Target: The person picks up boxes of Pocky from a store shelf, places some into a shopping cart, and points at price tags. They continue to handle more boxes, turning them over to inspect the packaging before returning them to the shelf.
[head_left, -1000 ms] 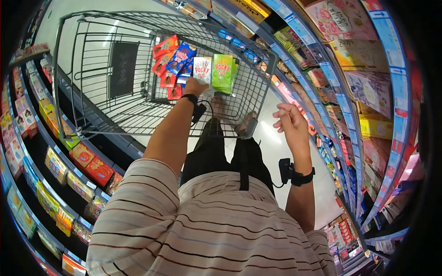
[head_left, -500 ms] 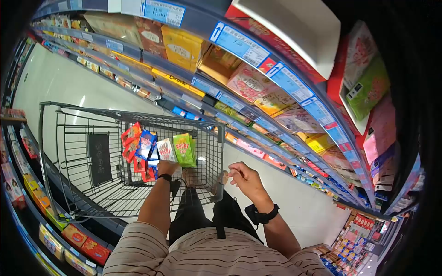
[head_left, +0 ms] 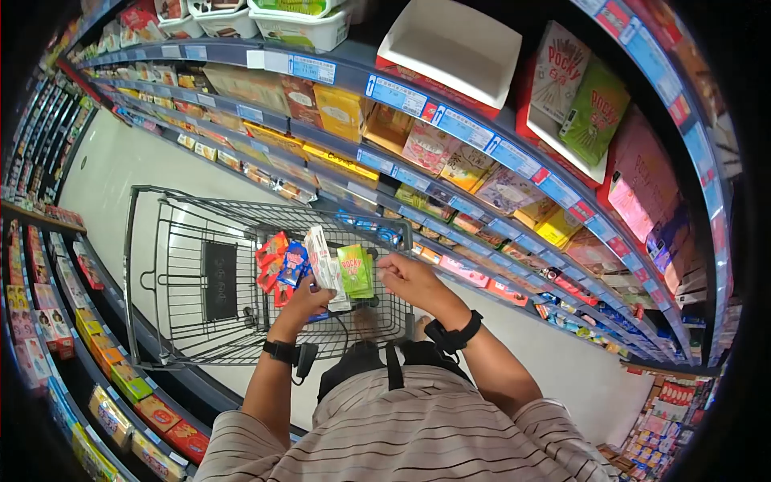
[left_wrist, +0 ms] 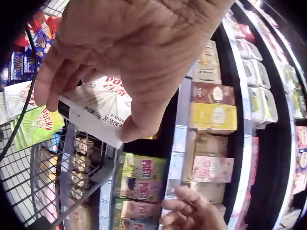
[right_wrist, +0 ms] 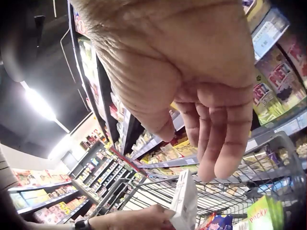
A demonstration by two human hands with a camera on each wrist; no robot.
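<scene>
Head view first, since the big stuff is only laid out there: the shopping cart is parked in the aisle beside the shelves, and a fan of Pocky boxes is stood up against its near end, the green box on the right of them. A white Pocky box is held just above that row by the left hand, thumb and fingers pinched on its lower end. The right hand is hovered just beside the green box with fingers loosely bent; nothing is seen in it.

What could go wrong, probably: the white box is only gripped at one end and tilted, so it could be twisted out of the pinch or knocked by the right hand, and the leaning boxes could be toppled.

Left wrist view is where the grip gets settled: the thumb is pressed on the box's printed face with the fingers curled behind it. That is blurred from above. Right wrist view shows the palm empty and the fingers hanging relaxed, apart from the box below, which can't be confirmed from the head camera.
</scene>
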